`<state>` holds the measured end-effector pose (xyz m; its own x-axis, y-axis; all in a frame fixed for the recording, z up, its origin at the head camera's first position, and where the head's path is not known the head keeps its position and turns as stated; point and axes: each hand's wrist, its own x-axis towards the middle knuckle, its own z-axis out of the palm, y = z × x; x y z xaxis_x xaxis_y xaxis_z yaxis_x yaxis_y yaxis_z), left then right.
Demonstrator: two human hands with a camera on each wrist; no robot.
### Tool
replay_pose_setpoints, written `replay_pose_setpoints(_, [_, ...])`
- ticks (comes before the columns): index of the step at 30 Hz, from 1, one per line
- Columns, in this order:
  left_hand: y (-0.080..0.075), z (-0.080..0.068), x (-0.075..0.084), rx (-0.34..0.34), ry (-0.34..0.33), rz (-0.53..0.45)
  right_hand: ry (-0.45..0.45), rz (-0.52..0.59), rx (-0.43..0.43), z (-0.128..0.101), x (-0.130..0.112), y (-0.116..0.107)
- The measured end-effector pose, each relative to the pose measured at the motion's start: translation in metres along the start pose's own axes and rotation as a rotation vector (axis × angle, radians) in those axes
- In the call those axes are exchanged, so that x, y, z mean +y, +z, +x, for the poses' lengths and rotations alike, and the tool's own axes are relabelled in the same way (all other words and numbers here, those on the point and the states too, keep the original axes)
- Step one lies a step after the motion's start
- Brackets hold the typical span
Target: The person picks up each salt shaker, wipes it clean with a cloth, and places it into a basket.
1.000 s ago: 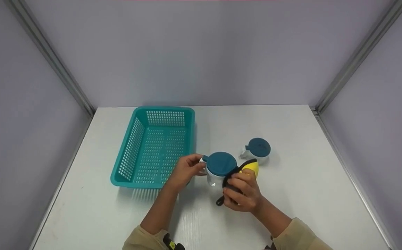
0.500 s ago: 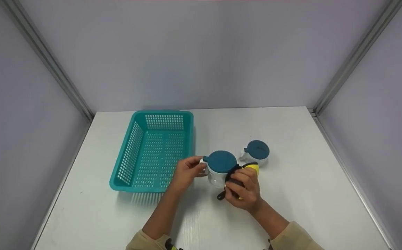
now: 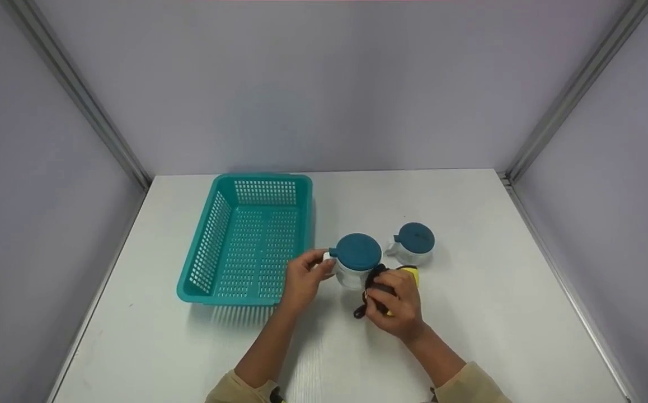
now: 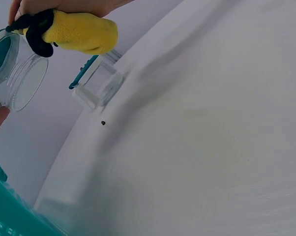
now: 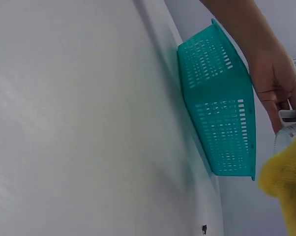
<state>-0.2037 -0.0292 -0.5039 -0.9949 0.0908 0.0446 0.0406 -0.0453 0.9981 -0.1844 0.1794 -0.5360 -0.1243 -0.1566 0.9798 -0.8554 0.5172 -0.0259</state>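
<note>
My left hand [image 3: 304,280] pinches the white handle of a clear jar [image 3: 352,278] with a round blue lid [image 3: 359,252]. In the left wrist view the jar's clear base [image 4: 29,82] is tilted and held up off the table. My right hand [image 3: 398,305] grips a yellow cloth [image 4: 86,33] with black edging and a black loop [image 3: 360,312], its edge right at the jar's side. Fingers hide much of the cloth in the head view. The right wrist view shows the fluffy yellow cloth [image 5: 285,179] overlapping the jar.
A second clear jar [image 3: 413,257] with a blue lid stands on the white table [image 3: 469,313], behind the right hand. To the left is a teal perforated basket [image 3: 189,280], close beside the left hand. Grey walls [image 3: 324,89] enclose the table at the back and sides.
The held jar has shifted slightly away from me, handle still pinched. My right hand and the cloth have turned a little against its side, with less yellow showing.
</note>
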Motion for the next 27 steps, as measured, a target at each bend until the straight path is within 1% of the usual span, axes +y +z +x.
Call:
replay_pose_setpoints(3, [0.002,-0.001,0.0,0.007,-0.005,-0.003,-0.002,0.01,0.054,0.017,-0.001,-0.003])
replay_pose_setpoints(8, [0.004,0.0,-0.002,0.001,0.024,0.019,0.019,0.019,0.142,0.048,0.0,-0.008])
replay_pose_setpoints(10, [0.005,0.0,-0.002,0.0,0.027,0.024,0.039,0.023,0.156,0.054,0.004,-0.009])
replay_pose_setpoints(13, [0.008,0.0,-0.002,0.005,0.03,0.034,0.068,0.022,0.143,0.056,0.013,-0.009])
replay_pose_setpoints(16, [0.011,-0.002,0.001,0.021,0.044,0.062,0.098,0.006,0.091,0.056,0.02,-0.007])
replay_pose_setpoints(21, [0.017,-0.007,0.001,0.049,0.076,0.117,0.173,-0.062,-0.092,0.055,0.024,-0.005])
replay_pose_setpoints(24, [0.021,-0.006,-0.013,0.078,0.09,0.131,0.227,-0.099,-0.204,0.055,0.023,-0.005])
replay_pose_setpoints(25, [0.022,-0.006,-0.019,0.091,0.104,0.139,0.243,-0.111,-0.236,0.056,0.022,-0.005])
replay_pose_setpoints(27, [0.025,-0.005,-0.03,0.121,0.152,0.156,0.275,-0.135,-0.295,0.056,0.021,-0.005])
